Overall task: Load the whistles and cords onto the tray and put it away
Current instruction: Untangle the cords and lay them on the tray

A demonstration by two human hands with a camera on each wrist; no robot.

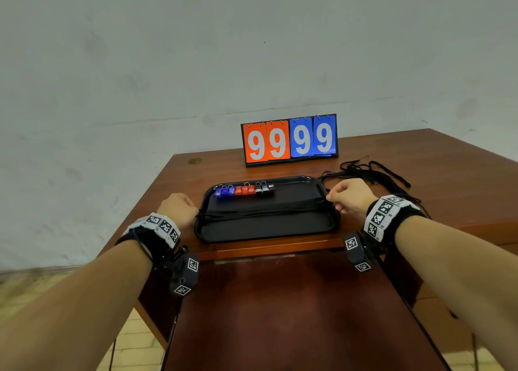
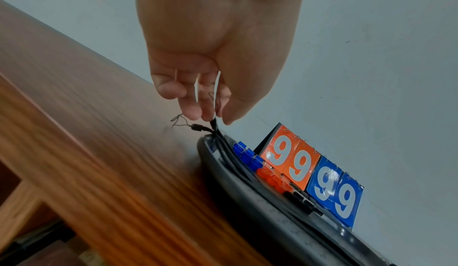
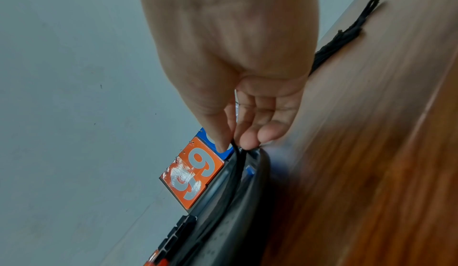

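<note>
While both arms reach out over the worktop (image 1: pixel 280 248), each hand pinches one end of a bunch of black cords (image 1: pixel 260 209). The left hand (image 1: pixel 177 208) has its fingers (image 2: pixel 190 107) and thumb pressed together on the cord ends at the left rim of the tray (image 1: pixel 266 230). The right hand (image 1: pixel 349 196) does the same at the right rim, its fingers (image 3: pixel 247 135) closed on the cords there. The bunch lies stretched across the middle of the tray, from one side to the other.

The cords look soft and light — they will flop and tangle if let go carelessly, so holding them by both ends, as now, looks like the best way to keep them straight.

Further back on the tray sits a neat row of whistles (image 1: pixel 244 190): blue, then red, then black. They look small, hard and light, and could slide when the tray is lifted.

Off to the right, more loose cords (image 1: pixel 372 174) lie in a pile on the worktop — I think these go on next. Behind everything stands a scoreboard (image 1: pixel 290 141) showing nines.
</note>
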